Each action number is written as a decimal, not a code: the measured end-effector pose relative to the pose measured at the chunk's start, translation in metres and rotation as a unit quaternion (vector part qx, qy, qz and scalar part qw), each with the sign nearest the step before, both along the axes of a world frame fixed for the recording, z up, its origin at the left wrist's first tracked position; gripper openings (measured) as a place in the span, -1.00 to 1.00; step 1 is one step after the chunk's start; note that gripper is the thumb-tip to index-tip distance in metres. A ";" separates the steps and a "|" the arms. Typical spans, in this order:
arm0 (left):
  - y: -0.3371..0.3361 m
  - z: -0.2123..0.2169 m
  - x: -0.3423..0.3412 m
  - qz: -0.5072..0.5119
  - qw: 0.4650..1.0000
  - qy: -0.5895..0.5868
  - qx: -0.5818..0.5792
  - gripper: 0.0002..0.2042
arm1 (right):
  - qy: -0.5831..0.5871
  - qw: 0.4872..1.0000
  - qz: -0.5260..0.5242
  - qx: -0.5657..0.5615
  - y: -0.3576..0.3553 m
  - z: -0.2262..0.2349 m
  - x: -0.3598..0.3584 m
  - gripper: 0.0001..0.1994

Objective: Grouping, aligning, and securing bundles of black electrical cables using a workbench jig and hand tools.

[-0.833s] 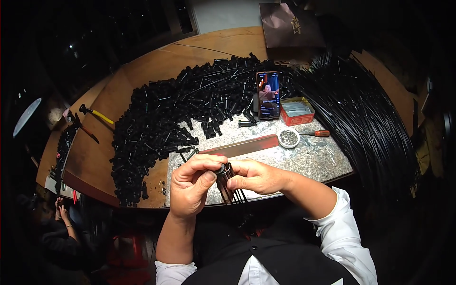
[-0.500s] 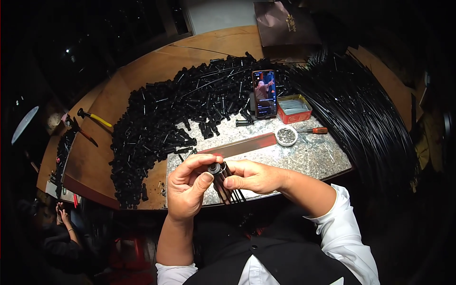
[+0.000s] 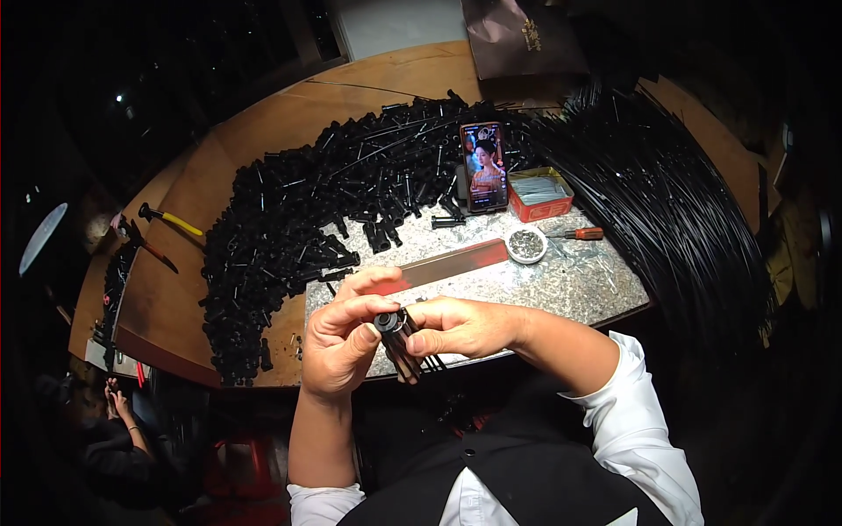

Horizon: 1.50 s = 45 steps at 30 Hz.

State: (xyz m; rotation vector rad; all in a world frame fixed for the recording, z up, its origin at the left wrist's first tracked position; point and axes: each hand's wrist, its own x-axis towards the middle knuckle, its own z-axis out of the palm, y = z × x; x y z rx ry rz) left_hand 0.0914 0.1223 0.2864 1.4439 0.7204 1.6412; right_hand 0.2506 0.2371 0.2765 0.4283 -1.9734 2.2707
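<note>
Between both my hands is a black tubular hub (image 3: 391,324) with several thin black rods hanging down from it, like part of an umbrella frame. Its round ringed end tilts up toward me. My left hand (image 3: 340,337) has thumb and index finger closed at that end, other fingers raised behind. From the right, my right hand (image 3: 460,326) grips the side, its thumb pressed along the rods and its fingers mostly hidden behind. Just beyond them, a long reddish-brown bar (image 3: 443,266) lies on the speckled board (image 3: 561,285).
A heap of black tubular parts (image 3: 307,202) covers the left and back. A phone (image 3: 484,167) stands before it, near a red tin (image 3: 540,209), a white bowl of small metal bits (image 3: 526,245) and a screwdriver (image 3: 579,233). Long black rods (image 3: 675,210) spread at right; a yellow-handled hammer (image 3: 175,219) lies left.
My left hand has shifted slightly left and its back fingers have lifted. The hub end has moved a little left and down. The phone's picture differs.
</note>
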 end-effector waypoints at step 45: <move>-0.030 0.015 0.010 0.343 0.892 0.291 -0.035 -0.76 | 0.109 0.925 -0.303 0.203 -0.023 -0.024 -0.016 -0.81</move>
